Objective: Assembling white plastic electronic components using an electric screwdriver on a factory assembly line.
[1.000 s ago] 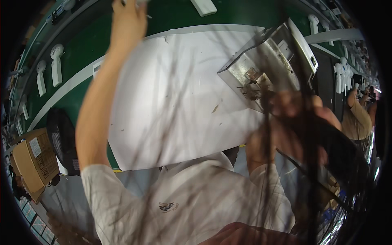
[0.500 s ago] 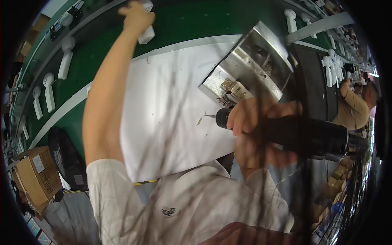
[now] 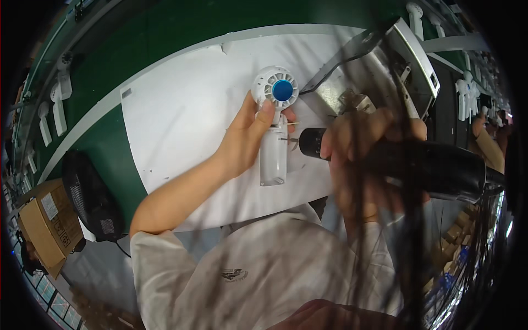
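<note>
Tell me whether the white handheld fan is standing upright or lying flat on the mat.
Lying flat. The white handheld fan rests lengthwise on the white mat, round head facing up, pinned by the left hand.

One white handheld fan (image 3: 275, 118) with a single blue hub lay on one white mat (image 3: 181, 110), gripped by one left hand (image 3: 250, 135), while one right hand (image 3: 363, 148) closed around one black electric screwdriver (image 3: 407, 162). One metal parts tray (image 3: 368, 71) stood at the mat's far corner. At least four more white fans (image 3: 58, 96) lined the green belt on the left, and at least four others (image 3: 467, 91) sat on the right, though blur left the exact tally unclear. One cardboard box (image 3: 47, 225) and one black floor fan (image 3: 91, 198) occupied the lower left, and one co-worker's arm (image 3: 489, 143) showed at the right edge
</note>
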The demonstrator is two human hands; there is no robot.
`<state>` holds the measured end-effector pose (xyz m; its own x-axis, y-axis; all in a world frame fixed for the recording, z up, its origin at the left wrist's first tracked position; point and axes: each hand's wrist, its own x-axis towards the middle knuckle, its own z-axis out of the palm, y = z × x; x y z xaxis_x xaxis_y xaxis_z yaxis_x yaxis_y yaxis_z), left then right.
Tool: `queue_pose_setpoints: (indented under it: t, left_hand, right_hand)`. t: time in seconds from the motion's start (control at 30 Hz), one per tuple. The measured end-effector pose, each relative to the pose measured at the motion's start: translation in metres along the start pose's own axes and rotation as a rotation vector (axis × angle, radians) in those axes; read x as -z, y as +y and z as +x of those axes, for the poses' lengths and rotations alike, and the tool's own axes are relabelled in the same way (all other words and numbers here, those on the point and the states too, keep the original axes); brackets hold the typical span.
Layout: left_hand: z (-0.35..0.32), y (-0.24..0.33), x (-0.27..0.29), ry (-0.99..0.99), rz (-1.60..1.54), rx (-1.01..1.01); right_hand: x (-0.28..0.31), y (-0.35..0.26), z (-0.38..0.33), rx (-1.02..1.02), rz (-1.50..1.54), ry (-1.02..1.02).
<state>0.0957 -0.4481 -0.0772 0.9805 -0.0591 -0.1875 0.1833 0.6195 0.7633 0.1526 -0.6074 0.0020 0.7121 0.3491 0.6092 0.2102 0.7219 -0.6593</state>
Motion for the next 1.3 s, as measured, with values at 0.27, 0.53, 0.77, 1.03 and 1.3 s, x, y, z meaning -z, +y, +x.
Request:
queue_pose_setpoints:
  t: [0.27,0.53,0.77,1.03,1.3]
  left_hand:
    - [0.007,-0.006,0.009,-0.071,-0.005,-0.020]
    - [0.005,-0.002,0.010,-0.039,-0.028,0.001]
    - [0.009,-0.011,0.006,-0.045,0.075,-0.088]
    - [0.007,-0.001,0.003,-0.094,-0.075,0.108]
    - [0.002,-0.004,0.005,-0.076,-0.047,0.055]
  right_hand:
    - [0.008,0.028,0.001,-0.071,-0.110,-0.036]
    - [-0.003,0.039,-0.003,-0.123,-0.086,0.059]
    - [-0.003,0.014,0.009,-0.165,-0.232,-0.071]
    - [0.013,-0.044,0.019,0.149,-0.408,-0.119]
    - [0.000,0.010,0.009,0.064,-0.065,-0.203]
